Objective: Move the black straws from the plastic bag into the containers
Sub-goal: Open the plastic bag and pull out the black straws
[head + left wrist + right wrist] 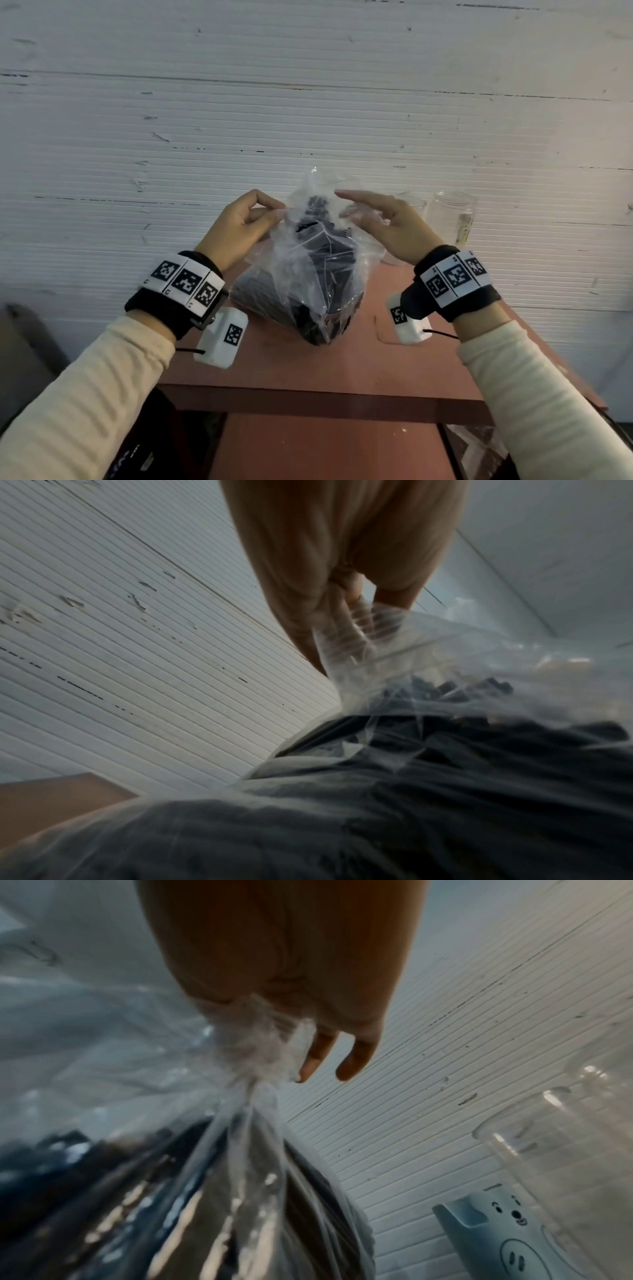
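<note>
Centrally on the reddish table (342, 370): clear plastic bag (308, 274) stuffed with black straws (325, 253), standing with its mouth pulled up and apart. Gripped at the left edge of the mouth by the left hand (239, 226), thumb and forefinger pinching the film, remaining fingers curled behind. Held at the right edge by the right hand (387, 222), plastic bunched between thumb and fingers, forefinger stretched out nearly straight over the opening, two fingertips hanging free in the right wrist view. Just right of the bag, against the white ribbed wall (308, 102): clear containers (452, 216), upright. Beside them in the right wrist view, a pale blue item with a cartoon face (507, 1231).
</note>
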The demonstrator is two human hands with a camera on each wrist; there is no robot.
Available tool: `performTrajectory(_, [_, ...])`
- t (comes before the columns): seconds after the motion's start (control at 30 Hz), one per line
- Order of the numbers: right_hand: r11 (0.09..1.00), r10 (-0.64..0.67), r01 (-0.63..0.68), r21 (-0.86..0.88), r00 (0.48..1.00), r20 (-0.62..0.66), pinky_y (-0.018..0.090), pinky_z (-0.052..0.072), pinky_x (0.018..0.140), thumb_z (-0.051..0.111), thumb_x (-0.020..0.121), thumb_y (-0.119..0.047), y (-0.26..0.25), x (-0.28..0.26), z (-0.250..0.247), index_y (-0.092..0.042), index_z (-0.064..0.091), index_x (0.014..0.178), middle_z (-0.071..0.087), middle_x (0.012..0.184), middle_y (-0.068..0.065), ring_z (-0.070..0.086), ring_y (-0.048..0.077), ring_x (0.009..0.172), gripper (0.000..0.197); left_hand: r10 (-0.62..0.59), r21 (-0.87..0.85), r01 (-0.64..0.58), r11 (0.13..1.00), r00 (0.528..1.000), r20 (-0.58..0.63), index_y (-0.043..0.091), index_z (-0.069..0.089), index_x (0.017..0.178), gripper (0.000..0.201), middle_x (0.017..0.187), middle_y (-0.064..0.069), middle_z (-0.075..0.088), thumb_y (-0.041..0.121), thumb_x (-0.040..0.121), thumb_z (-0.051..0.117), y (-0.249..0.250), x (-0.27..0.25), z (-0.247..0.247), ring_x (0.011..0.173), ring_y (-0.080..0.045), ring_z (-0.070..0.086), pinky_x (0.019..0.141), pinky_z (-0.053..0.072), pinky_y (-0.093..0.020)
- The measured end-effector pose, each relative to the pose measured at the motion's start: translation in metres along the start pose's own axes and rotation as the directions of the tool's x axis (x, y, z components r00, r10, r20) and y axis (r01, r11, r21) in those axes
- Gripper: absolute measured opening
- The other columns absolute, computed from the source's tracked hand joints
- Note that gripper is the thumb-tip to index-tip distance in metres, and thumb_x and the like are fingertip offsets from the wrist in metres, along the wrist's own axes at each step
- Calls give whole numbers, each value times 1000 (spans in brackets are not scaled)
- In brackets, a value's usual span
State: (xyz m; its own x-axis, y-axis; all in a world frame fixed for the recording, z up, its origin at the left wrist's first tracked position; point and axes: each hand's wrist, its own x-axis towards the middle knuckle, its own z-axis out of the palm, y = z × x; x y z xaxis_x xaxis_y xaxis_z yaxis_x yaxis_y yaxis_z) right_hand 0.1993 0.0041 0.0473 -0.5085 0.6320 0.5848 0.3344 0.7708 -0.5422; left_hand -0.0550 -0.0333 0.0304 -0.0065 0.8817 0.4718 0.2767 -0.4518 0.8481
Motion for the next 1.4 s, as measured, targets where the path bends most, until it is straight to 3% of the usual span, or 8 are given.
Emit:
performTrajectory(0.23, [956, 228, -228, 184, 973, 22, 8, 46, 63, 43, 100, -4, 3, 3, 5, -4, 55, 122, 60, 94, 7, 57, -5, 66, 25, -34, -59, 35, 998, 999, 24, 16, 60, 90, 8, 76, -6, 64, 13, 96, 55, 2, -1, 0, 44, 4, 49, 45, 36, -8])
performTrajectory(0.43, [964, 265, -267, 4, 957, 118, 30, 48, 95, 71, 74, -56, 22, -2, 6, -42, 56, 119, 37, 138, 0, 56, 14, 100, 49, -82, -37, 81, 996, 997, -12, 22, 65, 95, 7, 79, 1, 67, 23, 95, 58, -1, 4, 6, 53, 0, 53, 49, 40, -13])
performTrajectory(0.6, [958, 237, -224, -180, 970, 50, 27, 26, 105, 71, 85, -29, 27, -11, 8, -30, 63, 114, 27, 123, 0, 32, 19, 123, 31, -103, 3, 103, 995, 995, -3, 14, 63, 100, 10, 68, 7, 61, 20, 96, 56, 1, 6, 22, 45, 3, 46, 46, 38, -10])
performTrajectory(0.8, [971, 108, -98, -218, 993, 37, 25, 46, 93, 65, 90, -20, 27, -15, 13, -11, 58, 116, 48, 111, -1, 52, 14, 98, 29, -129, 18, 130, 991, 991, -21, 7, 63, 110, 18, 74, -2, 58, 15, 97, 54, 5, 8, 32, 38, 3, 45, 39, 33, -7])
performTrajectory(1.03, [981, 91, -77, -177, 993, 72, 20, 52, 77, 61, 92, -13, 34, -12, 18, -22, 47, 103, 60, 100, -6, 62, 3, 85, 20, -115, 32, 113, 993, 991, 64, 19, 57, 118, 22, 74, -9, 57, 13, 97, 54, 6, 3, 28, 34, -1, 35, 36, 28, -11])
performTrajectory(1.1, [983, 102, -91, -158, 993, 60, 21, 50, 71, 55, 95, -7, 39, -7, 17, -23, 47, 97, 61, 85, -11, 61, -3, 73, 18, -92, 58, 85, 995, 986, 141, 32, 57, 115, 26, 77, -13, 57, 13, 97, 54, 1, 4, 24, 46, -13, 38, 45, 33, -20])
performTrajectory(1.2, [983, 161, -153, -98, 984, 74, 28, 45, 56, 44, 98, -4, 44, -1, 15, -29, 46, 92, 62, 70, 5, 52, 19, 51, 26, -108, 74, 93, 993, 968, 229, 40, 60, 99, 30, 88, -13, 53, 12, 98, 50, -8, 6, 20, 78, -26, 41, 73, 32, -41])
performTrajectory(1.4, [967, 249, -235, -103, 956, 157, 22, 35, 44, 40, 94, 4, 57, 4, 22, -20, 39, 100, 44, 73, 15, 38, 18, 52, 24, -268, 60, 261, 963, 944, 192, 31, 74, 78, 38, 81, -2, 62, 6, 94, 51, -15, 6, 24, 80, -27, 43, 70, 35, -37])
